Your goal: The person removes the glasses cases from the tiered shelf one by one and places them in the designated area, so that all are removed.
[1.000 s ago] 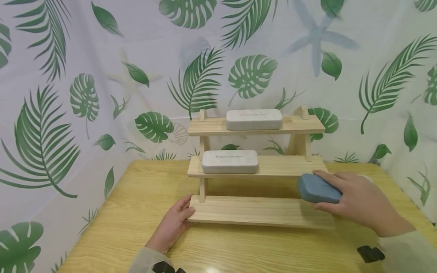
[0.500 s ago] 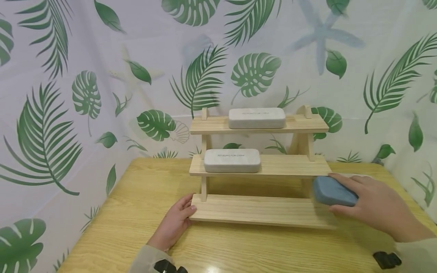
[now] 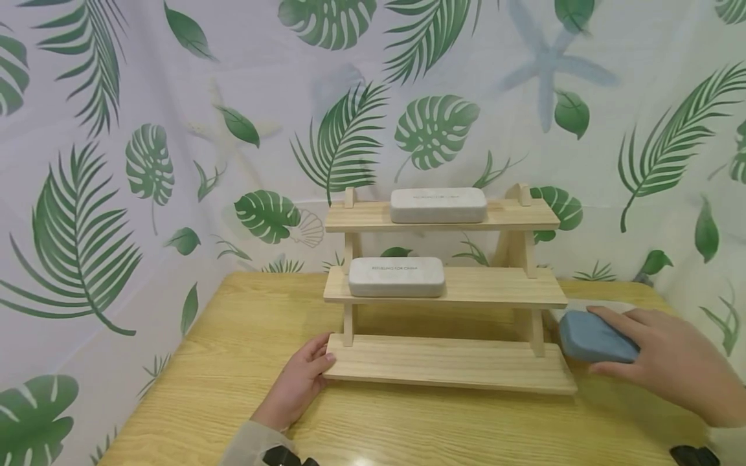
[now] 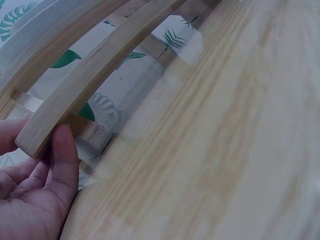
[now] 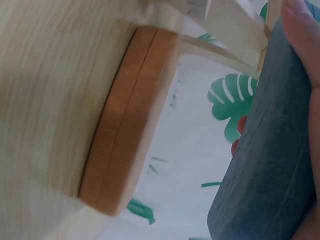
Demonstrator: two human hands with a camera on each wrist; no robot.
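The blue case (image 3: 599,338) is in the right hand (image 3: 670,362), just right of the wooden rack (image 3: 449,364); thumb and fingers pinch it across its 2 long sides. It looks light and stiff-shelled, with a matt, creased skin that probably grips well but may scuff, so a hold around its mid-length seems best. The left hand (image 3: 300,375) pinches the left end of the rack's lowest board. 2 cases, the upper white case (image 3: 438,210) and lower white case (image 3: 396,281), rest on the rack's higher shelves.
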